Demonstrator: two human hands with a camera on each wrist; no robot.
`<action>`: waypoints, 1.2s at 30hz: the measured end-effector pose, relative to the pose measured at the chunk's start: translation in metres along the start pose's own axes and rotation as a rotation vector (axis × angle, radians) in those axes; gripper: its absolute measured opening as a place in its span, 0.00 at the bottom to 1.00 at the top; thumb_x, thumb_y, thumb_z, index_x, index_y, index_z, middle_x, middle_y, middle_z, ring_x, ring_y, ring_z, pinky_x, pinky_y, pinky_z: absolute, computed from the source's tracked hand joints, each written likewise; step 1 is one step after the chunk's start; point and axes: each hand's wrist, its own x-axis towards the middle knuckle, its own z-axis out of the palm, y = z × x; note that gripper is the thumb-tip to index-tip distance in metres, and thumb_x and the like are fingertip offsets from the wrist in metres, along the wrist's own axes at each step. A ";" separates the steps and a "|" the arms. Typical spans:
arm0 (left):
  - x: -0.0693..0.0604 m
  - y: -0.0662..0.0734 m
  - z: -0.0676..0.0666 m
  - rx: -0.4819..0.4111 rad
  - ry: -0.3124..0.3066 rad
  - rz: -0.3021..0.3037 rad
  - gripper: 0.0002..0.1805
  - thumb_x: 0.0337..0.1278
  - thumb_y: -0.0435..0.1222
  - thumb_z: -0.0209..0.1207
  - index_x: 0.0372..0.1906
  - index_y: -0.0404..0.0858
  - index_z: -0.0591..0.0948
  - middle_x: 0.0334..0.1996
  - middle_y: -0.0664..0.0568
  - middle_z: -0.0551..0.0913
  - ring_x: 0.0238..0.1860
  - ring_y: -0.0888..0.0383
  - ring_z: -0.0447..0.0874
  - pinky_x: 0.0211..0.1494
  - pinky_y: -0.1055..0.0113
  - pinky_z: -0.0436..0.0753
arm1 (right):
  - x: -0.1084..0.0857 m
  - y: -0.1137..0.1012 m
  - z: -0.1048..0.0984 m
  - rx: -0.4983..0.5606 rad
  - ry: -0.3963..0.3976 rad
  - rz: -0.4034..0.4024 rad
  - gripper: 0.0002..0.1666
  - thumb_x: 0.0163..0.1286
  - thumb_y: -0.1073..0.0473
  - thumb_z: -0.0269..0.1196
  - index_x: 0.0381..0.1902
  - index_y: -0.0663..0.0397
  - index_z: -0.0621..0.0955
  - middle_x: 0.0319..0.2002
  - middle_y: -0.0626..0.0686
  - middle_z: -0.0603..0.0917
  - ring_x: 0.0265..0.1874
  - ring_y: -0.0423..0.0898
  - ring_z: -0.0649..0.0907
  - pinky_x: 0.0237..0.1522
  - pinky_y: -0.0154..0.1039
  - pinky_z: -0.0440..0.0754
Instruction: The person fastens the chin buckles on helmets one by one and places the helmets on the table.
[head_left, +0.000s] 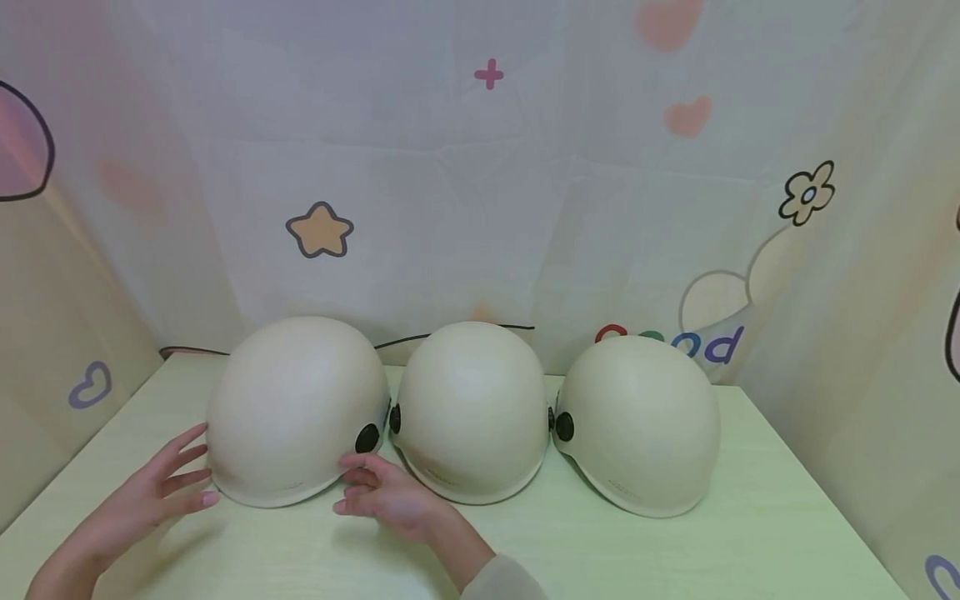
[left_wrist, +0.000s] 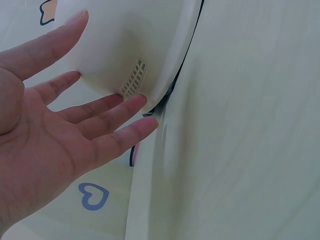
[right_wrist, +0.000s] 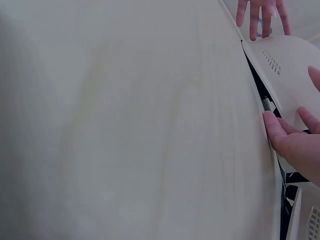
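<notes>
Three cream helmets stand in a row on the pale table (head_left: 600, 558): a left helmet (head_left: 292, 400), a middle helmet (head_left: 476, 408) and a right helmet (head_left: 645, 417). My left hand (head_left: 142, 504) is at the left helmet's outer side, fingers spread and slightly bent. In the left wrist view its fingertips are by a vent grille (left_wrist: 134, 78) near the rim. The right hand (head_left: 401, 500) is at that helmet's lower right edge, under a black round button (head_left: 367, 437), with fingers loosely bent. Whether either hand touches the shell is hard to tell.
The middle helmet is close beside the left one, and the right helmet follows, with black side buttons (head_left: 565, 426) between them. Behind the table hangs a printed curtain (head_left: 450, 217), and more of it closes off both sides.
</notes>
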 end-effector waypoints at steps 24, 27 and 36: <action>-0.001 0.018 0.003 0.064 0.081 0.108 0.51 0.54 0.32 0.61 0.72 0.56 0.39 0.71 0.54 0.36 0.67 0.67 0.46 0.49 0.76 0.71 | 0.000 -0.008 0.008 0.248 -0.036 -0.130 0.35 0.58 0.79 0.55 0.63 0.55 0.63 0.56 0.55 0.62 0.61 0.54 0.64 0.56 0.43 0.70; -0.001 0.022 0.004 0.077 0.097 0.129 0.51 0.53 0.32 0.61 0.72 0.56 0.40 0.70 0.60 0.38 0.57 0.83 0.50 0.45 0.84 0.68 | 0.000 -0.011 0.010 0.302 -0.015 -0.173 0.36 0.58 0.79 0.54 0.63 0.56 0.62 0.54 0.56 0.63 0.61 0.54 0.65 0.57 0.43 0.69; -0.003 0.042 0.006 0.063 0.085 0.050 0.53 0.53 0.36 0.62 0.71 0.60 0.37 0.69 0.39 0.35 0.61 0.30 0.49 0.48 0.55 0.77 | -0.003 -0.019 0.012 0.399 0.012 -0.249 0.37 0.56 0.81 0.52 0.64 0.59 0.60 0.48 0.57 0.66 0.56 0.53 0.71 0.53 0.40 0.71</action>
